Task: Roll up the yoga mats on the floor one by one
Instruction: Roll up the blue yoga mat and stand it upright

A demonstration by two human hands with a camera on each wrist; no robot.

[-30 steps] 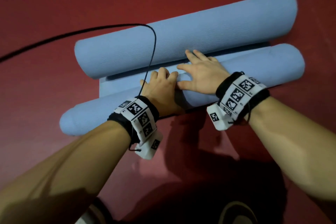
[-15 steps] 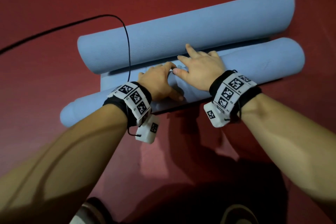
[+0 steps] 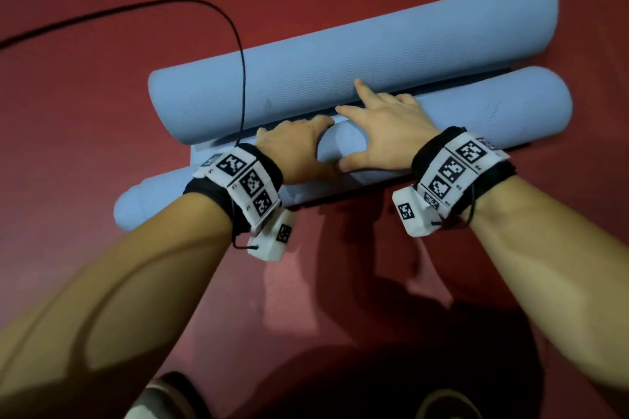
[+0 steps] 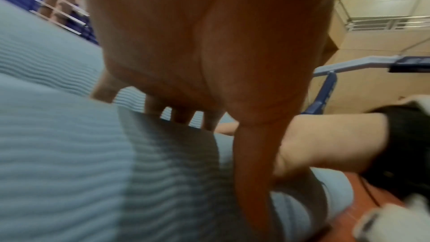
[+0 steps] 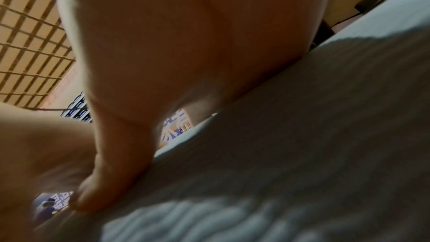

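Observation:
A light blue yoga mat lies on the red floor as two rolls. The far roll (image 3: 357, 54) and the near roll (image 3: 503, 109) are joined by a narrow flat strip (image 3: 204, 151). Both hands rest side by side on the middle of the near roll. My left hand (image 3: 292, 150) lies palm down with its fingers reaching over the top; their tips are hidden in the gap. My right hand (image 3: 384, 126) is spread flat, its index finger touching the far roll and its thumb on the near side. The wrist views show each palm (image 4: 197, 62) (image 5: 174, 52) pressed on ribbed mat (image 4: 58, 154) (image 5: 302, 135).
A black cable (image 3: 238, 44) loops from the left across the far roll down to my left wrist. My shoes (image 3: 163, 398) show at the bottom edge. Red floor (image 3: 85, 146) surrounds the mat. Railings and blue frames appear far off in the wrist views.
The near roll has rolled away from me toward the far roll, and the flat strip between them has narrowed. Both hands moved forward with it; the cable loop shifted.

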